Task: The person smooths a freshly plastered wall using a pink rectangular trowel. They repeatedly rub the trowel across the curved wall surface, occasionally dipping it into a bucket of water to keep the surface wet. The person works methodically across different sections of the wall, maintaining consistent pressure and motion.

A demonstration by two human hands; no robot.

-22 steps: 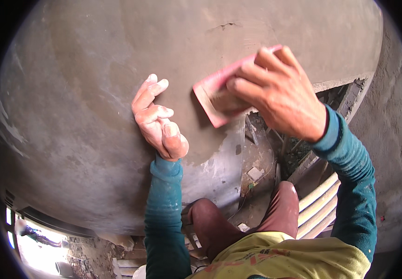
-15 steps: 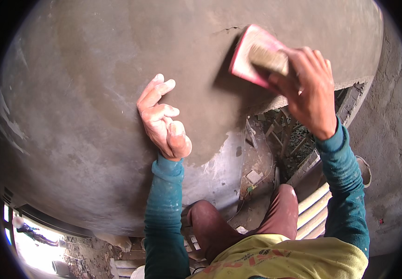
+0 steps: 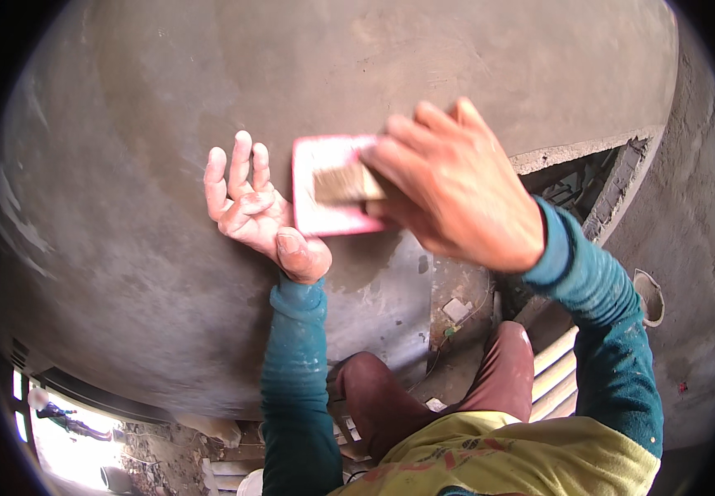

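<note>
My right hand (image 3: 456, 186) is closed round a tan paintbrush (image 3: 339, 185) and a square pink-edged pad with a pale face (image 3: 312, 155). The brush lies across the pad's face, and both are somewhat blurred. My left hand (image 3: 262, 207) is palm up with its fingers spread and curled, holding nothing. The pad's left edge is right beside the left palm; whether they touch I cannot tell. Behind both hands stretches a grey plastered wall (image 3: 167, 99), darker and damp-looking in places.
A rough-edged opening (image 3: 576, 178) breaks the wall at right, with debris below. Pale poles (image 3: 557, 376) lie beside my knees, and a bucket (image 3: 648, 298) stands farther right. At lower left, a person (image 3: 68, 417) is visible in a bright gap.
My right hand has brought the brush and pad down and left, from the upper wall to beside my left hand. The left hand has shifted slightly left and its fingers have opened more.
</note>
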